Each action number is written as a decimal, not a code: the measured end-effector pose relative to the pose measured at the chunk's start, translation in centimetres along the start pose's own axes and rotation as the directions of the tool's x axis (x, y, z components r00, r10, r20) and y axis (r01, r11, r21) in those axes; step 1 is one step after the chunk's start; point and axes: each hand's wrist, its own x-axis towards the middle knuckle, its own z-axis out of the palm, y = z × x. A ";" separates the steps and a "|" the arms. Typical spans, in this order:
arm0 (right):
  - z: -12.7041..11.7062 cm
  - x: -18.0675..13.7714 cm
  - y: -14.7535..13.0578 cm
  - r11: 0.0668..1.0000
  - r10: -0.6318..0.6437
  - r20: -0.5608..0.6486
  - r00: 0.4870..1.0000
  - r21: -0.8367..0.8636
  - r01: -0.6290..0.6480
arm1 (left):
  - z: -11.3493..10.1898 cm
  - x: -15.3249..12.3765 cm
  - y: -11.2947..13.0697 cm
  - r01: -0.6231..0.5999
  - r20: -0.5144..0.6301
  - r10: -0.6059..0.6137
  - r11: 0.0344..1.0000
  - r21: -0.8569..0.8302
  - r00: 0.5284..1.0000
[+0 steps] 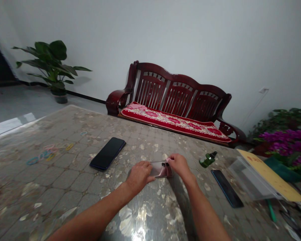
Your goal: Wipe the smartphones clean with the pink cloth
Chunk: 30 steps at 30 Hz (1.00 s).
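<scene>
Held 2 forearms over the table. Clamped left hand on silver phone, had right hand at its camera corner; could not tell whether gripping. Had open table between left hand and dark phone. Saw, right of right hand, green bottle, then translucent box partly under yellow card, contents indistinct.

The head camera looks forward and down across a table toward a bench.
</scene>
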 end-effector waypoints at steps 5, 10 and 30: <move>0.9 -0.1 -0.1 0.995 0.027 0.047 0.999 0.099 -0.032 | -0.1 0.0 0.0 -0.019 0.010 0.019 1.000 -0.004 1.000; 1.0 -0.2 -0.4 0.997 0.051 0.061 0.997 0.052 -0.055 | -0.1 0.0 0.0 -0.014 -0.004 0.014 1.000 -0.003 1.000; 1.3 -1.3 -1.0 0.992 -0.064 -0.002 0.998 -0.111 0.064 | -0.2 0.0 0.1 -0.010 0.028 0.009 0.999 0.042 1.000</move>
